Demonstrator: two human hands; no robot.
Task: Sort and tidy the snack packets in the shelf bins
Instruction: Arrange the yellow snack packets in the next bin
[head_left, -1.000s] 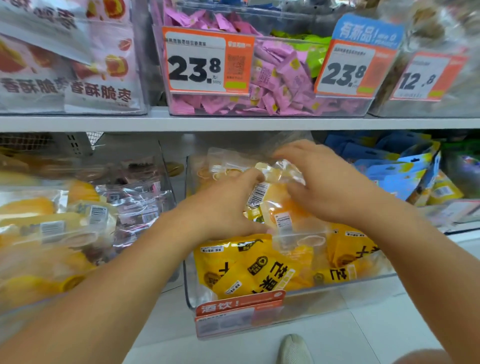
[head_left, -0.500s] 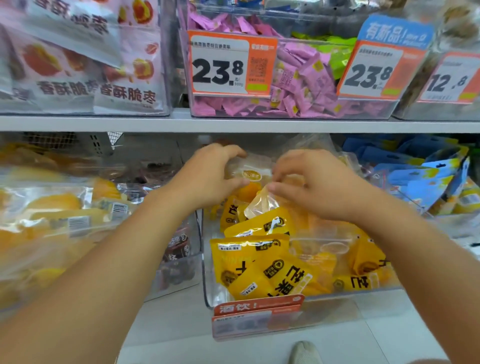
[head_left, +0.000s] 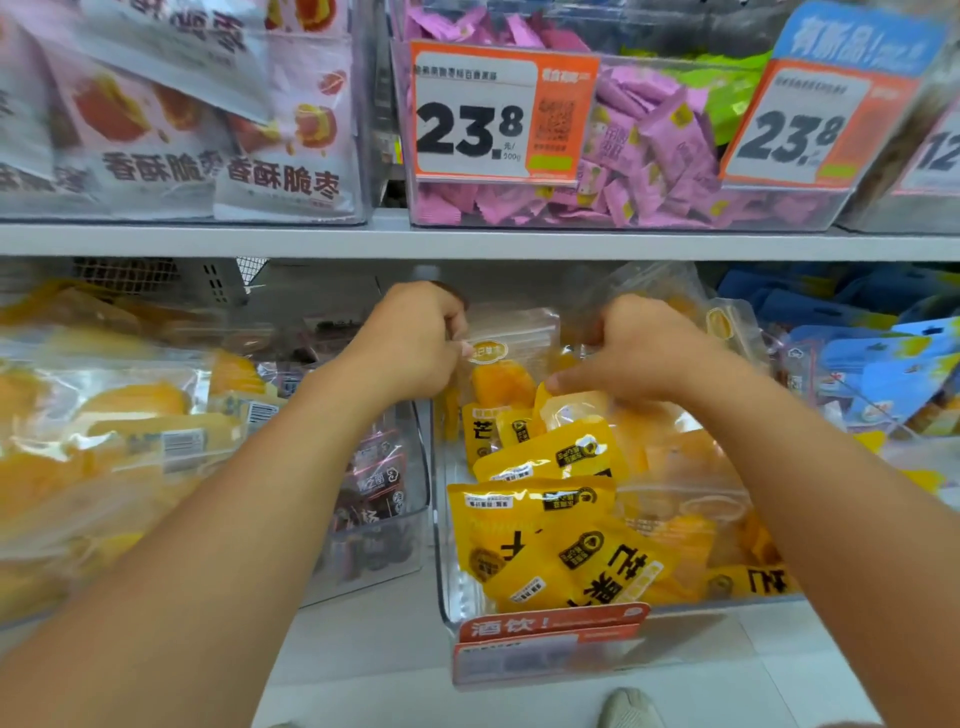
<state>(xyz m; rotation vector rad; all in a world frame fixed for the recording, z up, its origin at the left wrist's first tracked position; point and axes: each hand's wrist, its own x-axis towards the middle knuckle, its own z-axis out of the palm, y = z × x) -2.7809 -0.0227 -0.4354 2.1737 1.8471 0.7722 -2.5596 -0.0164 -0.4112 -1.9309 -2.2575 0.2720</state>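
A clear packet of dried mango (head_left: 506, 358) stands upright at the back of the clear middle bin (head_left: 441, 545) on the lower shelf. My left hand (head_left: 413, 343) pinches its left top edge. My right hand (head_left: 631, 351) grips its right side, with the thumb down near a yellow packet (head_left: 550, 452). Several yellow mango packets (head_left: 566, 545) lie in front of it in the same bin, some overlapping. More clear mango packets (head_left: 691, 525) lie on the right side of the bin.
A bin of large clear mango bags (head_left: 104, 415) stands at the left, with a bin of dark packets (head_left: 374, 483) beside it. Blue packets (head_left: 878, 364) fill the right bin. The upper shelf (head_left: 467, 241) holds pink sweets (head_left: 665, 145) and pink-white bags (head_left: 182, 130). An orange label (head_left: 550, 631) hangs on the middle bin's front.
Both hands have moved up and toward the back of the bin, spreading apart and standing the clear packet upright. The view has shifted closer to the shelf.
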